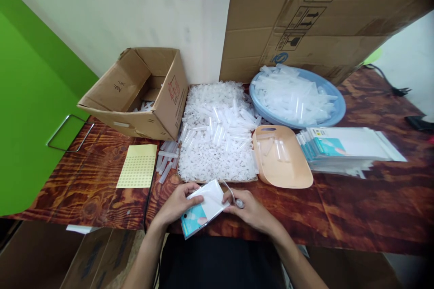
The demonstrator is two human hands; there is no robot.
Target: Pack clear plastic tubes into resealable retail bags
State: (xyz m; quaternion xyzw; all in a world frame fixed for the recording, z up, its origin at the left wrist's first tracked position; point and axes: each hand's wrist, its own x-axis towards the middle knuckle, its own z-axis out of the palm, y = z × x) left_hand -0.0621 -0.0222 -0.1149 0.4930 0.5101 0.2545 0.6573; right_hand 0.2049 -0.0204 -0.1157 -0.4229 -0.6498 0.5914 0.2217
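My left hand [181, 203] is closed on the left side of a white and teal printed packet [210, 203] with a clear plastic sleeve, its thumb across the face. The packet is tilted over the table's front edge. At its right corner, the fingers of my right hand [249, 210] pinch the sleeve's end, where a thin clear strip sticks up. A small clear round-ended piece [239, 203] shows at my right hand's fingers; its kind is hard to make out. Just beyond my hands lies a wide heap of small clear plastic pieces [217, 162] with several clear tubes [220, 131] on top.
A peach tray [303, 176] with a few tubes stands beside stacked packets [352, 142]. Behind them is a blue basin [341, 110] piled with clear tubes. Leftward are an open cardboard box [142, 122] and a yellow label sheet [137, 167]. A large carton [257, 22] stands behind.
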